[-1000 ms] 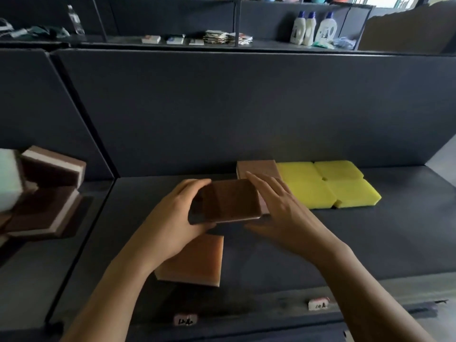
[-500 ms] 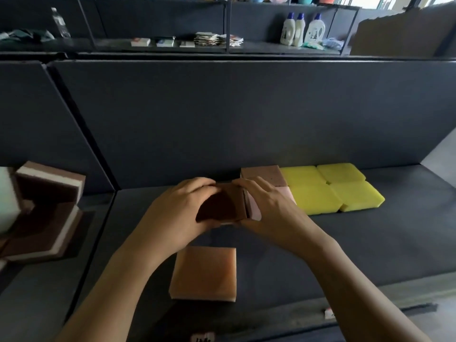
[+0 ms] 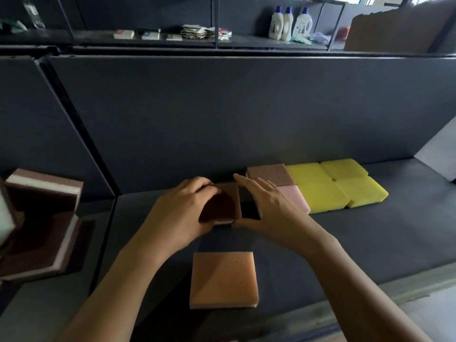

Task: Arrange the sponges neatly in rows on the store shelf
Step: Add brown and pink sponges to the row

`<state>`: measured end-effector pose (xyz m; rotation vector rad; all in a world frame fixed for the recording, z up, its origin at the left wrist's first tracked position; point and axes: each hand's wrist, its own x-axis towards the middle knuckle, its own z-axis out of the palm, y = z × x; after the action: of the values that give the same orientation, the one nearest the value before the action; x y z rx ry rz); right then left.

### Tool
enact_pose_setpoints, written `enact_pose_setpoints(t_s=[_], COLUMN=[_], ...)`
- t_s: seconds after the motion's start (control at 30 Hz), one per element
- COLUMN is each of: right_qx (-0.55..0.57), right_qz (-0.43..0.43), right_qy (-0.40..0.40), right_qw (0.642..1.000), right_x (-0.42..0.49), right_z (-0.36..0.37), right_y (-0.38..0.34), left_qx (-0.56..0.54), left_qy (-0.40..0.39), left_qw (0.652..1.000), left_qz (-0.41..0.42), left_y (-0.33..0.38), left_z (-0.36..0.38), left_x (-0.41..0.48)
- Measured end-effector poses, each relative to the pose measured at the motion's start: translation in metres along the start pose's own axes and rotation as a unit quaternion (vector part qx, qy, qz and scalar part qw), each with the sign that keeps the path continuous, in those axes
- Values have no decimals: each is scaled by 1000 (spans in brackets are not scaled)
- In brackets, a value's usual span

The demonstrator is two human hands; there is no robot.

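At the far left, in the neighbouring bay, a jumbled stack of brown-and-white sponges (image 3: 42,218) is sitting cut off by the frame edge, so I am not counting them. On the store shelf (image 3: 370,243) my left hand (image 3: 182,213) is curling its fingers over the top of the brown sponge (image 3: 222,206) and gripping it by its left side. The sponge is sitting mid-shelf, just left of the pink pair. Nearer to me an orange sponge (image 3: 223,280) is lying flat and untouched.

My right hand (image 3: 269,211) is spreading straight fingers along the brown sponge's right edge, with the thumb at the near corner, bracing rather than pinching. Beyond it, a dusty pink sponge (image 3: 267,172) and a pale pink sponge (image 3: 293,197) are butting against four yellow sponges (image 3: 323,193) in a tidy block.

I am judging these as light, soft and easily squashed. I am favouring a gentle hold on opposite edges, since a hard squeeze would bend the sponge out of square.

Deep shadow is filling the gap between my hands. I cannot tell whether the brown sponge is resting on the shelf or touching the pink ones.
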<state>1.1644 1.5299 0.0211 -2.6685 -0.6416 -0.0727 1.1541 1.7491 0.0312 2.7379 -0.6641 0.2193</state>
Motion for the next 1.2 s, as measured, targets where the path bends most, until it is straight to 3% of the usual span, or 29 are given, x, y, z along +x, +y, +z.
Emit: enact_pose_setpoints(t_s=[0.2, 0.37, 0.77, 1.2], right_qx=[0, -39, -50, -57], right_qz=[13, 26, 14, 23], right_qy=[92, 79, 68, 61], right_qw=[996, 996, 996, 996], right_x=[9, 24, 30, 31], right_z=[-4, 3, 6, 8], right_y=[37, 73, 82, 82], left_qx=[19, 24, 26, 35], left_qy=[-2, -11, -40, -1], left_qw=[999, 999, 995, 998], left_qz=[-27, -46, -88, -56], left_y=[-3, 2, 2, 11], left_z=[5, 15, 27, 35], left_x=[20, 34, 48, 61])
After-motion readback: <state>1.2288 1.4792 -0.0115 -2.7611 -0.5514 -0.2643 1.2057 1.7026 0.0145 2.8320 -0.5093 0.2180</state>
